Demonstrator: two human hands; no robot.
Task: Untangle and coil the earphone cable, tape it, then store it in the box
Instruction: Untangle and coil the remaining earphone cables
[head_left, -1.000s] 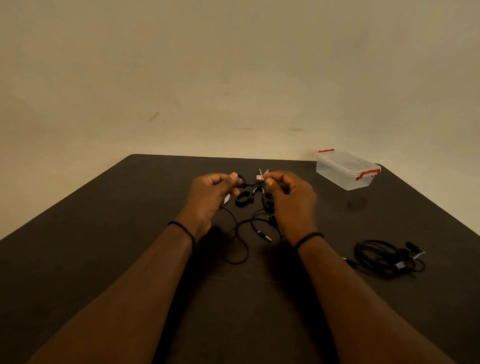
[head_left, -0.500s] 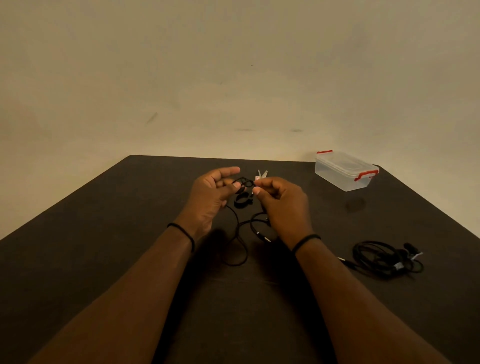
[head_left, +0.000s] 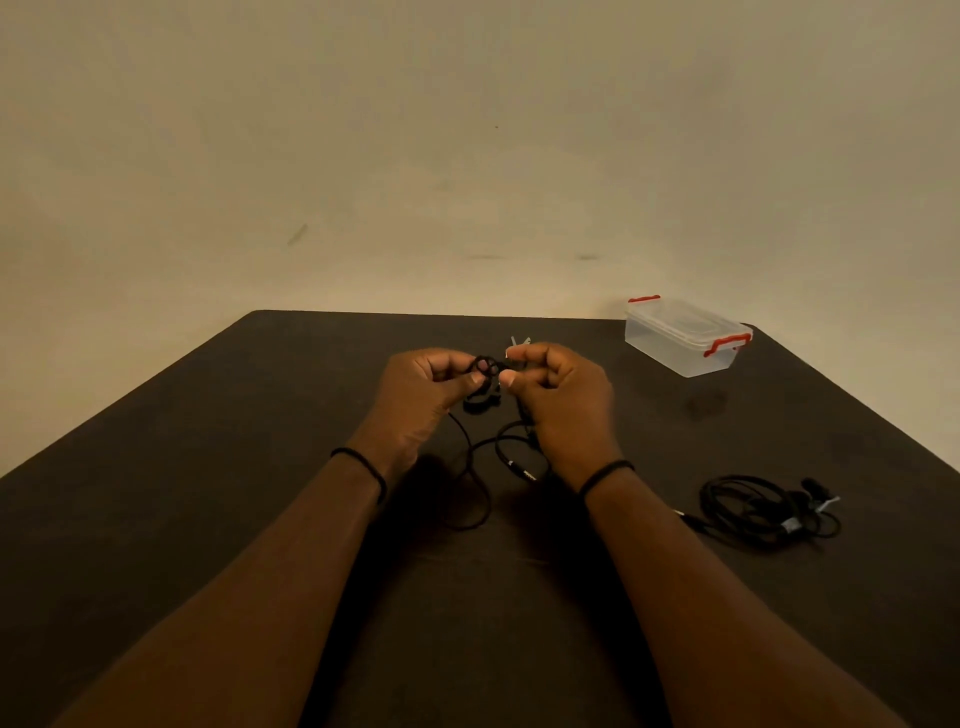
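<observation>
Single head-worn view; faces forward and down over table (head_left: 208, 519); hands near, wall beyond.

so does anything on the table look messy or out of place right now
Mostly the earphone cable: both hands, left hand and right hand, pinch it at the top while loose loops trail onto the table. The box sits closed at the far right. A second cable bundle lies apart, loosely heaped.

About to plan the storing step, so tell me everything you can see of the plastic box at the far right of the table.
The box is small, rectangular and see-through plastic, with a clear lid on and a red clip at each end. It stands upright near the table's far right corner, turned at an angle. Nothing touches it; both hands are well away. Nothing shows inside it.
</observation>
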